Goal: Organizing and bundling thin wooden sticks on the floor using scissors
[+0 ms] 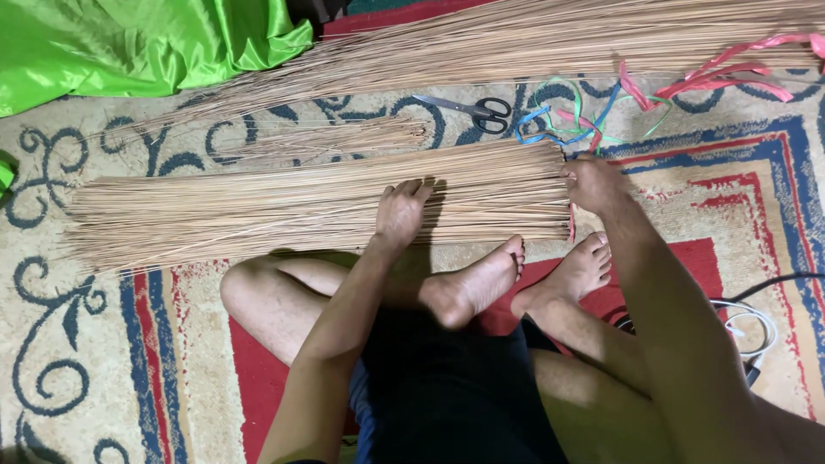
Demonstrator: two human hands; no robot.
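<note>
While seated cross-legged on the carpet (103, 344): left hand (400, 210) flat, fingers spread, steadying the stick bundle (258, 210); right hand (593, 182) curled against its squared ends.

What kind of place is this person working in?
Probably a home floor used as a craft spot: the person sits cross-legged on a patterned carpet, the left hand pressing a bundle of thin sticks, with scissors and coloured ribbons nearby.

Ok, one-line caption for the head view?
Left hand presses a flat bundle of thin tan sticks on a patterned rug; right hand squares its ends.
</note>
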